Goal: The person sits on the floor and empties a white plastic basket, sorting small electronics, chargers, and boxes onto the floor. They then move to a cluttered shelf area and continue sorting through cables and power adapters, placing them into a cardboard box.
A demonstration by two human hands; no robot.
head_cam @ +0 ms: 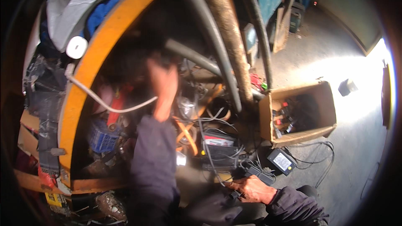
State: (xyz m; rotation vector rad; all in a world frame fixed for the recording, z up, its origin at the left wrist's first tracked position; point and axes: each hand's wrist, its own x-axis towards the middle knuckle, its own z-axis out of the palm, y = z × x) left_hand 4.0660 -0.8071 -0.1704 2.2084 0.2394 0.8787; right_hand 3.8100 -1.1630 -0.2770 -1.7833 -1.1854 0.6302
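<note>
My left hand [163, 77] is stretched forward into the dark space behind a curved orange frame [94, 59]. It is motion-blurred, and whether its fingers hold anything cannot be made out. A pale cable [121, 110] runs from the frame to my left wrist. Low at the right, my right hand [252, 189] grips a thin grey cable [209, 157] near a small black connector [235, 194]. Just beyond it lies a black power adapter [260, 175] with coiled cord. Another black adapter [282, 161] with a white label rests on the floor.
An open cardboard box [328, 110] holds dark items with red parts. Grey pipes [213, 22] and a rough brown pole [230, 34] slant down ahead of me. Near my left arm are a blue plastic basket [103, 139] and orange straps [185, 130]. A dark block [347, 87] sits on the sunlit floor.
</note>
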